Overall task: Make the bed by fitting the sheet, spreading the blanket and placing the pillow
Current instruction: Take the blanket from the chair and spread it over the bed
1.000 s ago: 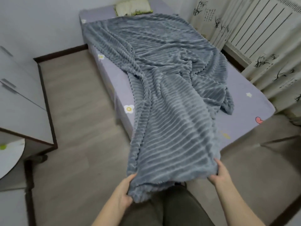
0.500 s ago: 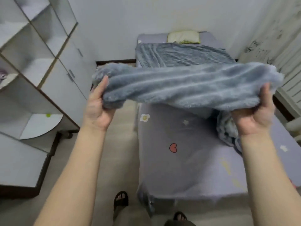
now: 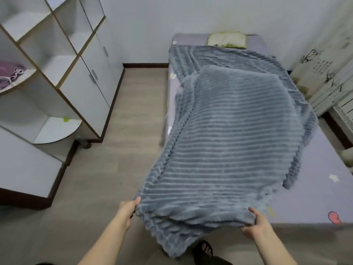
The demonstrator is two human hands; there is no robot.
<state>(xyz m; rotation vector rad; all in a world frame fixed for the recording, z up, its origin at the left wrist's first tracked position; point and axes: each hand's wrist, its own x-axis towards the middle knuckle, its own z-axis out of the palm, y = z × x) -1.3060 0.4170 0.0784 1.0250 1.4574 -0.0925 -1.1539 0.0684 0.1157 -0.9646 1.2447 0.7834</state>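
Both hands grip the near hem of one grey ribbed blanket point(image 3: 229, 142): the left hand point(image 3: 128, 208) pinches its left corner, the right hand point(image 3: 255, 222) curls around the right corner. From the head camera, the blanket stretches away from the hands along the bed's length, skewed left, its near end hanging off the foot. One lilac fitted sheet point(image 3: 324, 169) shows bare on the right. One pillow point(image 3: 226, 40) lies at the far end.

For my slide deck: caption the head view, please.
Both hands, left and right, grip the ribbed grey-blue fleece blanket over the lilac-sheeted bed.
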